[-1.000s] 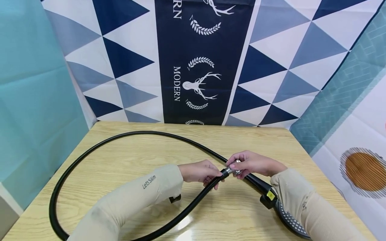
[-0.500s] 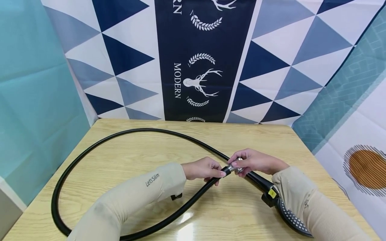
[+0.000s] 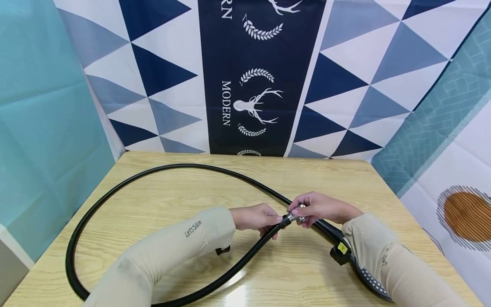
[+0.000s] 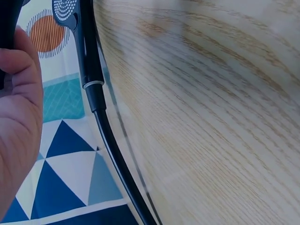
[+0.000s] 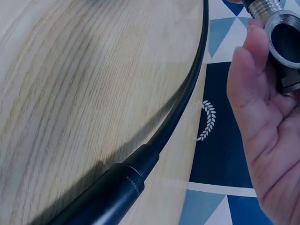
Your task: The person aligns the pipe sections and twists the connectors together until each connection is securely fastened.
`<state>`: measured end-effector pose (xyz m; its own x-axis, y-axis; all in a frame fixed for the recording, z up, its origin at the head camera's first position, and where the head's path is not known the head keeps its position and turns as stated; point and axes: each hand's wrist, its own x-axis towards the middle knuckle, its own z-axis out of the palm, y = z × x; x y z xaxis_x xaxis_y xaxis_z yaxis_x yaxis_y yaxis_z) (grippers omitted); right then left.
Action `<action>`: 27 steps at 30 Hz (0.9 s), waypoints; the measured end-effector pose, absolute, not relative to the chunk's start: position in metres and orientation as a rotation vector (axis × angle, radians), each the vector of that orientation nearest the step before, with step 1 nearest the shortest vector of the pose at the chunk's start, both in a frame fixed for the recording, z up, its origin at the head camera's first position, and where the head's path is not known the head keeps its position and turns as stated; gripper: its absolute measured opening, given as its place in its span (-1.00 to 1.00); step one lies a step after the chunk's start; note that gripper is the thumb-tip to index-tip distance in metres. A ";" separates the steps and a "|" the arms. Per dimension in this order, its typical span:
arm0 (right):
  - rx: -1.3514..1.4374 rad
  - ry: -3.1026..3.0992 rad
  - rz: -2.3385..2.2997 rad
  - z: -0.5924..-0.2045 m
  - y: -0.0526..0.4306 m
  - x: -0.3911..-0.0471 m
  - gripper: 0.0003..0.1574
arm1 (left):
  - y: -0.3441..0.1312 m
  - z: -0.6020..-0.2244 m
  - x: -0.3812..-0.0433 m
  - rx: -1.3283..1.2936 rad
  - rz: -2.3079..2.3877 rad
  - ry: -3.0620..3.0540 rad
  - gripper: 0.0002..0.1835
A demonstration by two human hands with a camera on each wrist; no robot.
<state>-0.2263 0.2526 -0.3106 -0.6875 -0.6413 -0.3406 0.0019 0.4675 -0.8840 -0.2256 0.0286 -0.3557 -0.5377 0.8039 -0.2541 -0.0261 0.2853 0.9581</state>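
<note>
Silver metal ring-shaped fitting (image 5: pixel 275 22): partly covered by fingers in the head view, cut off at the right edge of the right wrist view. Black flexible hose (image 3: pixel 245 259): looped across the pale wood-grain counter (image 3: pixel 161 200), partly behind the left beige sleeve (image 3: pixel 165 245). Black shower head with perforated face (image 4: pixel 88 51): on the counter at right, partly behind the right sleeve. Left hand (image 3: pixel 256 218): thumb uppermost, gripping the hose end; fingertips hard to make out. Right hand (image 3: pixel 324 207): angled inward, pinching the fitting, close beside the left.
</note>
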 end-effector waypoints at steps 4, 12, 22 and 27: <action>-0.524 2.040 -1.240 -0.310 0.253 -0.225 -0.62 | 0.029 -0.355 -0.225 0.718 1.330 1.787 -0.63; -0.533 2.056 -1.240 -0.311 0.254 -0.225 -0.63 | 0.030 -0.356 -0.221 0.715 1.331 1.854 -0.64; -0.481 2.081 -1.253 -0.316 0.248 -0.219 -0.65 | 0.030 -0.364 -0.219 0.687 1.345 1.879 -0.73; -0.420 2.110 -1.257 -0.316 0.245 -0.216 -0.65 | 0.029 -0.364 -0.219 0.712 1.327 1.907 -0.79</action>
